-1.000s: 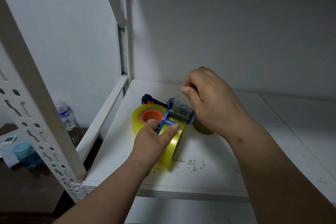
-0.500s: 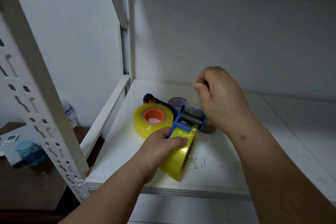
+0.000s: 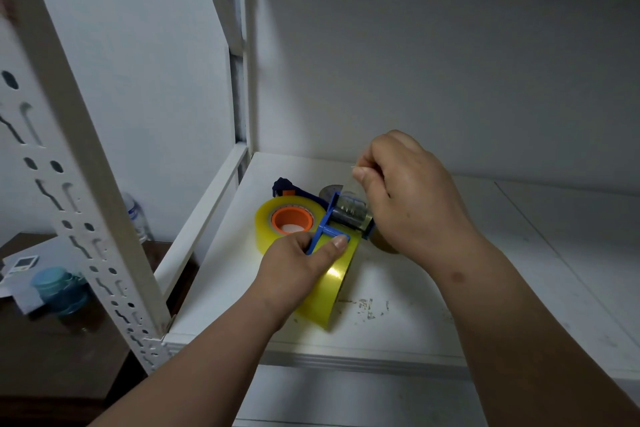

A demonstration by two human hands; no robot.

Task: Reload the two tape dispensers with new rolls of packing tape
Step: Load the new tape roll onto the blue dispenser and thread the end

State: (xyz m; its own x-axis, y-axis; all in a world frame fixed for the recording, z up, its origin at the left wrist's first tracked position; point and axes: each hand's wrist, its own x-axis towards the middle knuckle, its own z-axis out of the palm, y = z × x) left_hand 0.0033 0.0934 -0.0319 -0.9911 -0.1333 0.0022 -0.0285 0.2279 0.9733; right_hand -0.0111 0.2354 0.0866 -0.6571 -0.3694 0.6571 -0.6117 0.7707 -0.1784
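My left hand grips a blue tape dispenser that carries a yellow roll of tape, standing on edge on the white shelf. My right hand pinches the clear tape end above the dispenser's metal roller. Behind lies a second yellow roll with an orange core, flat on the shelf. Behind that roll, a dark blue part of another dispenser shows. A brownish object is mostly hidden under my right hand.
A white perforated rack post rises at the left front corner of the shelf. Lower left, on a dark table, stand a blue jar, a plastic bottle and papers. The shelf's back wall is close behind.
My right hand has risen, drawing the tape end upward from the roller. My left hand keeps hold of the dispenser, which stays in about the same place.
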